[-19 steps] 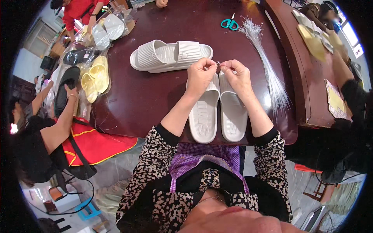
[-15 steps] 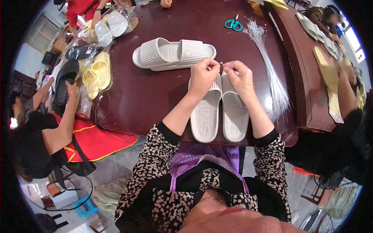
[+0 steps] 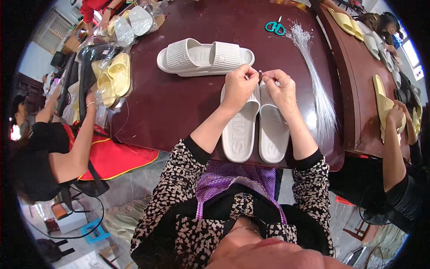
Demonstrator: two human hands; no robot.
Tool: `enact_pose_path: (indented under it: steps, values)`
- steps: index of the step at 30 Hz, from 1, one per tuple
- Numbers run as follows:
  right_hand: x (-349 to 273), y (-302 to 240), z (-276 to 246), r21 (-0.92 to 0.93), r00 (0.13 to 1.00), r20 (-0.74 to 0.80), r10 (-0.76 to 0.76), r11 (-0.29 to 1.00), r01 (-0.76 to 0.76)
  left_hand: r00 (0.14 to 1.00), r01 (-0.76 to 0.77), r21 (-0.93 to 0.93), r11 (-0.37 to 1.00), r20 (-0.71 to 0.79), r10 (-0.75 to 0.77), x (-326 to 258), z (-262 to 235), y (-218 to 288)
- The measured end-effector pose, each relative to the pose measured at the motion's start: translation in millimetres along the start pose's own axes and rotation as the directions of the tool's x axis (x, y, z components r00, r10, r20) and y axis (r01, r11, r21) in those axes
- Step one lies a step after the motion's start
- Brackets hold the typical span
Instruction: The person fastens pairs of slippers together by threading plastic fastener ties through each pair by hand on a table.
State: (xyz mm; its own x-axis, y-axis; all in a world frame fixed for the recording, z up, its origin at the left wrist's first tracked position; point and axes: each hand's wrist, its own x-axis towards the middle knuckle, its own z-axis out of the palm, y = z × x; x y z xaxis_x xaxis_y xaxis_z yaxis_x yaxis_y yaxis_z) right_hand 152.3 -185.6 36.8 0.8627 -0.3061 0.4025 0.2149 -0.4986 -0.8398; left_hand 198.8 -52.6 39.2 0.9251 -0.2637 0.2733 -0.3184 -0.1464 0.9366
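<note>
My left hand (image 3: 238,89) and my right hand (image 3: 282,89) meet at the far ends of two light-grey slippers, fingertips pinched close together. Something tiny is between them, too small to name. Below my left hand lies the left slipper (image 3: 239,134). The right slipper (image 3: 273,134) is beside it, partly covered by my right hand. Both lie sole down, heels toward me at the table's near edge. Just beyond my hands, another pair of light-grey slippers (image 3: 188,58) lies crosswise, one against the other.
A fanned bundle of thin clear strands (image 3: 313,76) lies on the dark red table (image 3: 148,121), right of my hands. Teal-handled scissors (image 3: 275,28) lie beyond. Bagged yellow slippers (image 3: 118,74) are at left. Co-workers handle black slippers (image 3: 87,76) at left and a yellow slipper (image 3: 384,101) at right.
My hands keep their pinch above the slippers, with only slight finger movement. The view has shifted a little. The left co-worker's black slipper is tilted on edge; the right co-worker's hands have moved on the yellow slipper.
</note>
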Motion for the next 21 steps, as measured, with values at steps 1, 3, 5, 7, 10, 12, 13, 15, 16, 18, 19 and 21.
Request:
enact_pose_path:
  steps: [1,3,5,7,10,12,13,15,16,18,19,21]
  values:
    - [-0.1,0.5,0.1,-0.002,1.0,0.001,0.005,1.0,-0.005,1.0,0.001,0.001,1.0,0.001,-0.001,0.0,0.4,-0.7]
    - [-0.1,1.4,0.5,-0.007,1.0,0.0,-0.004,1.0,0.004,1.0,-0.008,-0.001,1.0,0.0,0.008,0.5,1.5,-2.1]
    - [-0.2,1.8,0.5,-0.017,1.0,-0.002,-0.025,1.0,0.025,1.0,-0.012,-0.003,1.0,-0.001,0.012,0.3,2.1,-2.7]
    - [-0.5,0.8,-0.1,-0.023,1.0,0.001,-0.017,1.0,0.017,1.0,0.005,-0.024,1.0,0.011,-0.005,-0.1,1.9,-2.8]
    - [-0.4,0.7,-0.4,-0.035,1.0,0.008,-0.001,0.999,0.001,1.0,-0.003,-0.037,0.999,0.027,0.004,0.6,2.8,-5.0]
    - [-0.9,1.3,1.7,0.04,0.997,0.004,0.077,0.996,-0.078,0.998,-0.041,-0.043,0.998,0.046,0.043,1.1,2.7,-7.9]
    - [-0.9,1.7,3.2,0.077,0.993,0.005,0.116,0.99,-0.116,0.998,-0.04,-0.043,0.998,0.042,0.042,2.4,2.7,-10.9]
    - [-0.6,5.1,5.5,0.117,0.995,0.014,0.103,0.988,-0.104,0.993,0.077,-0.258,0.963,0.108,-0.05,6.8,1.8,-18.8]
    - [0.0,8.3,6.0,0.157,0.995,0.018,0.094,0.983,-0.096,0.985,0.138,-0.358,0.924,0.147,-0.09,7.9,0.5,-16.4]
    - [1.3,12.2,6.0,0.201,0.996,0.031,0.08,0.976,-0.085,0.969,0.218,-0.402,0.889,0.2,-0.147,9.0,-3.3,-11.0]
    - [0.7,13.4,5.2,0.264,0.993,0.052,0.103,0.958,-0.113,0.945,0.298,-0.442,0.846,0.263,-0.195,9.7,-5.3,-8.0]
    - [-1.2,14.0,3.5,0.386,0.985,0.1,0.143,0.907,-0.171,0.911,0.391,-0.478,0.786,0.323,-0.257,9.5,-7.6,-2.6]
